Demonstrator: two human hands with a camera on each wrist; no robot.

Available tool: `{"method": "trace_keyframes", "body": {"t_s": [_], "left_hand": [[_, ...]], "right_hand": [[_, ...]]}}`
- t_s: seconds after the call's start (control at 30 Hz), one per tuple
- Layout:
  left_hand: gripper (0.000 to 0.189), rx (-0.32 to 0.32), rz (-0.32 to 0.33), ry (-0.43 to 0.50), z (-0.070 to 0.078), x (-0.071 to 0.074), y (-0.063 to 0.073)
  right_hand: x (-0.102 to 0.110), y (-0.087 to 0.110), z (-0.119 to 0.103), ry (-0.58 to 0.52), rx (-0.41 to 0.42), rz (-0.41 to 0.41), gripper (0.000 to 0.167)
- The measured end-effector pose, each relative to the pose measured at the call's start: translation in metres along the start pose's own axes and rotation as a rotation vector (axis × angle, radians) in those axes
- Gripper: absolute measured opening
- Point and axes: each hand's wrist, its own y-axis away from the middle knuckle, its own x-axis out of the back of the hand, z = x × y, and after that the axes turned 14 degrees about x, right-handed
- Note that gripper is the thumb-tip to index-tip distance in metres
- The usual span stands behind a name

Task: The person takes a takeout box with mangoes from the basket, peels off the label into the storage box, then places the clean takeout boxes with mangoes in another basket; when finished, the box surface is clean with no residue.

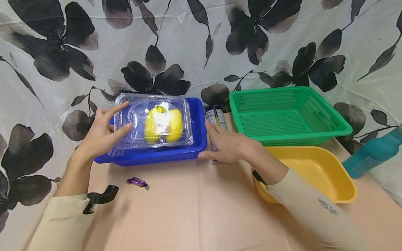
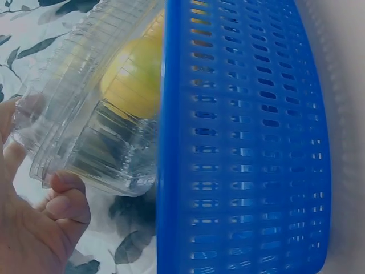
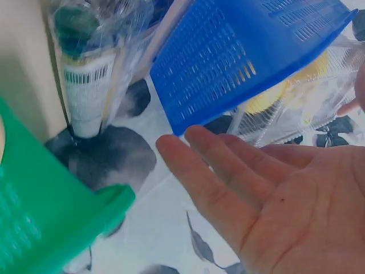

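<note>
A clear plastic clamshell box (image 1: 125, 137) with yellow fruit (image 1: 175, 125) inside sits in the top of a blue perforated basket (image 1: 150, 159). My left hand (image 1: 105, 130) grips the box's left edge; in the left wrist view the thumb (image 2: 67, 181) and fingers lie on opposite sides of its rim. That side of the box sticks out past the basket. My right hand (image 1: 227, 143) is beside the basket's right end, fingers extended and holding nothing. In the right wrist view its fingertips (image 3: 170, 145) come close to the basket's corner; contact cannot be told.
Behind my right hand stand labelled cylindrical containers (image 1: 216, 115), partly hidden. A green perforated basket (image 1: 290, 136) is at the back right, with a yellow basin (image 1: 309, 174) in front and a teal bottle (image 1: 372, 153) far right. A purple-wrapped candy (image 1: 137, 182) lies before the blue basket.
</note>
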Motion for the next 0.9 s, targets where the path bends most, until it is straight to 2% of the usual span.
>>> {"method": "trace_keyframes", "body": {"t_s": [0.13, 0.2, 0.27, 0.37, 0.5, 0.73, 0.9], "left_hand": [[0.069, -0.014, 0.06, 0.034, 0.002, 0.004, 0.005], [0.069, -0.023, 0.069, 0.061, 0.005, 0.007, 0.007], [0.069, -0.029, 0.052, 0.087, 0.008, 0.011, 0.009], [0.069, -0.04, -0.006, 0.128, 0.016, 0.016, 0.014], [0.069, -0.072, -0.072, 0.162, 0.028, 0.016, 0.022], [0.069, -0.119, -0.059, 0.157, 0.046, 0.009, 0.04], [0.069, -0.126, -0.101, 0.199, 0.054, 0.008, 0.05]], "right_hand": [[0.002, 0.01, -0.002, -0.003, 0.013, 0.024, 0.113], [0.003, 0.015, -0.002, -0.007, 0.017, 0.035, 0.113], [0.003, 0.019, -0.002, -0.016, 0.027, 0.044, 0.113], [0.005, 0.025, -0.002, -0.039, 0.052, 0.071, 0.115], [0.008, 0.034, -0.004, -0.071, 0.084, 0.12, 0.116], [0.012, 0.046, -0.007, -0.074, 0.117, 0.152, 0.123], [0.013, 0.057, -0.005, -0.07, 0.15, 0.174, 0.127]]}}
